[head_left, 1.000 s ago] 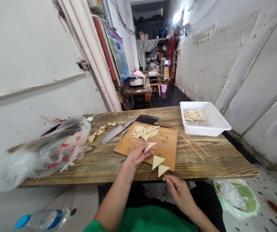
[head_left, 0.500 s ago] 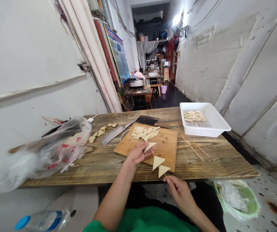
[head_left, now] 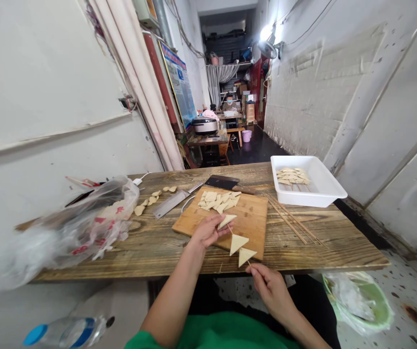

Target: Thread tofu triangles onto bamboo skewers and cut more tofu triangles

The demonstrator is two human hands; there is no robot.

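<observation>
We face a narrow room with white walls (head_left: 41, 82) at both sides of the frame, and our wooden table (head_left: 342, 257) spans its lower half. A clear bag (head_left: 95, 228) lies at left; a white tray (head_left: 302, 199) stands at right, skewered pieces (head_left: 292, 176) inside. Our board (head_left: 193, 225) lies at centre, a pile (head_left: 217, 200) of pale pieces on its upper part. One cleaver (head_left: 170, 204) lies flat to its left. At lower centre, our left hand (head_left: 208, 231) pinches the top triangle (head_left: 227, 221) between thumb and fingers; below and rightward, our right hand (head_left: 268, 285) pinches the bottom end of a thin stick (head_left: 249, 263), fingers curled in. Two more triangles (head_left: 238, 245) sit on that stick, between our hands, by the board's near right corner.
</observation>
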